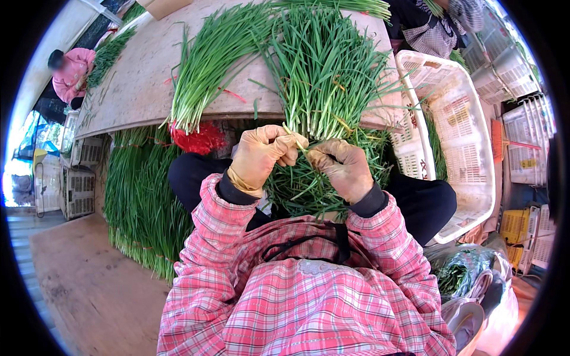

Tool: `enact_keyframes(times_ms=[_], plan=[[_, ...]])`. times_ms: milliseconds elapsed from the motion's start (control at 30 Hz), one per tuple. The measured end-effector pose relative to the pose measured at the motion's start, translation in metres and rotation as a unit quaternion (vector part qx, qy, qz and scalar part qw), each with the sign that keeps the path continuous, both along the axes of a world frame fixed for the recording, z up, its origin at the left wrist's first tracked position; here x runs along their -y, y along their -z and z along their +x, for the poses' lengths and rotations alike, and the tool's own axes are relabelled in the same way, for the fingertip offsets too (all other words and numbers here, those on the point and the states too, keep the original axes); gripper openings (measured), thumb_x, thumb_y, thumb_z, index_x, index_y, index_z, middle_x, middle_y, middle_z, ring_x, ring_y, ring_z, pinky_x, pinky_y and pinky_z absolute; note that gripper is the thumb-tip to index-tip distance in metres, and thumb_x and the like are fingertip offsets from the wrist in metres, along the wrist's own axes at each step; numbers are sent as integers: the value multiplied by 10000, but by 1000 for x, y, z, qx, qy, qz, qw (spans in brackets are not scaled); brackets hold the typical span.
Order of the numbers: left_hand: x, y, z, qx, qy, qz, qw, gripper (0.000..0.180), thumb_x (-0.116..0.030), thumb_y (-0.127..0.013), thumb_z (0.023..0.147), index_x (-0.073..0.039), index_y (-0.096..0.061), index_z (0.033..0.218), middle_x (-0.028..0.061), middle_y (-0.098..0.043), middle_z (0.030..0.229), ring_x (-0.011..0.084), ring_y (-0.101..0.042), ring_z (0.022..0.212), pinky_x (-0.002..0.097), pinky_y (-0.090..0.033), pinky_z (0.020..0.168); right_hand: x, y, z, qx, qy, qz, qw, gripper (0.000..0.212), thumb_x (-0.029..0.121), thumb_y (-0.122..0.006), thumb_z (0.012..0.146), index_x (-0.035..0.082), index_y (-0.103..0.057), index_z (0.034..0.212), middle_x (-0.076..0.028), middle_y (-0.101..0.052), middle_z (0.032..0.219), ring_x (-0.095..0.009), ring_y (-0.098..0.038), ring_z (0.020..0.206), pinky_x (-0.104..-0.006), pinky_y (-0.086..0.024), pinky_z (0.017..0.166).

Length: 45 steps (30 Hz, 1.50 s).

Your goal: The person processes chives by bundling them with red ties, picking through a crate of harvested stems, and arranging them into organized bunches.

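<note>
Both my hands wear thin, stained yellowish gloves and meet over my lap at the table's front edge. My left hand [261, 155] is closed, pinching a pale chive stalk [301, 146] between thumb and fingertips. From the other side, my right hand [345, 169] is closed with its fingertips at the stalk's lower end. Just beyond them a large loose heap of green chives [326, 59] lies on the table, white stem ends toward me. A bunch of chives [217, 56] lies left of it. Under my hands, loose green leaves [303, 193] pile up between my knees.
The wooden table [142, 83] runs across in front. Red ties [199, 137] hang at its edge. Tied chive bundles [145, 196] stand at my left. A white plastic crate [475, 160] stands at right, near a filled plastic bag [466, 270]. A person in pink [76, 71] sits far left.
</note>
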<state>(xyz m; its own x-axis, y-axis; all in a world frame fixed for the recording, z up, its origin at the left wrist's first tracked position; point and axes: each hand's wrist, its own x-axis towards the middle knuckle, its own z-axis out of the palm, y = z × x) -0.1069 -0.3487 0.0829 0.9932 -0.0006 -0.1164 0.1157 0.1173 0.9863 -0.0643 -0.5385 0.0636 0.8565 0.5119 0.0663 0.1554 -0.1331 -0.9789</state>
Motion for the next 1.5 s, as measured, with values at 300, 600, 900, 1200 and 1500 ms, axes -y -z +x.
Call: enact_keyframes(times_ms=[300, 600, 900, 1200, 1500], plan=[[-14, -7, -9, -32, -95, 72, 992, 127, -49, -575, 826, 4, -688, 849, 23, -616, 624, 72, -541, 542, 199, -419, 522, 13, -4, 0, -158, 55, 65, 984, 135, 82, -654, 852, -41, -651, 906, -26, -624, 767, -83, -545, 697, -236, -455, 641], [28, 12, 1, 41, -66, 32, 996, 221, -97, -619, 863, -3, -645, 1062, 24, -641, 841, 64, -562, 723, 209, -453, 652, 2, 1, -5, -96, 24, 16, 995, 143, 63, -660, 835, -48, -648, 924, -81, -635, 819, -118, -572, 717, -250, -469, 667], [31, 4, 2, 0, -32, 34, 999, 105, -106, -655, 823, -4, -678, 830, 19, -636, 721, 70, -545, 621, 203, -411, 556, 15, -9, 6, 103, 62, 11, 993, 168, 90, -674, 799, -8, -659, 935, -106, -620, 855, -194, -596, 762, -304, -476, 713], [39, 3, 7, -6, -4, 103, 995, 113, -54, -671, 748, 32, -634, 685, 31, -589, 598, 81, -533, 545, 225, -405, 515, 3, -7, 9, 274, 87, -111, 951, 181, 144, -705, 718, 57, -649, 865, -77, -626, 775, -284, -616, 704, -363, -490, 625], [28, 16, 9, -55, 59, -100, 992, 165, -133, -701, 797, 9, -634, 849, 64, -638, 708, 117, -592, 570, 237, -481, 562, 14, -8, 8, 267, 60, -43, 961, 177, 93, -708, 709, 54, -596, 841, -86, -612, 766, -288, -608, 712, -361, -483, 633]])
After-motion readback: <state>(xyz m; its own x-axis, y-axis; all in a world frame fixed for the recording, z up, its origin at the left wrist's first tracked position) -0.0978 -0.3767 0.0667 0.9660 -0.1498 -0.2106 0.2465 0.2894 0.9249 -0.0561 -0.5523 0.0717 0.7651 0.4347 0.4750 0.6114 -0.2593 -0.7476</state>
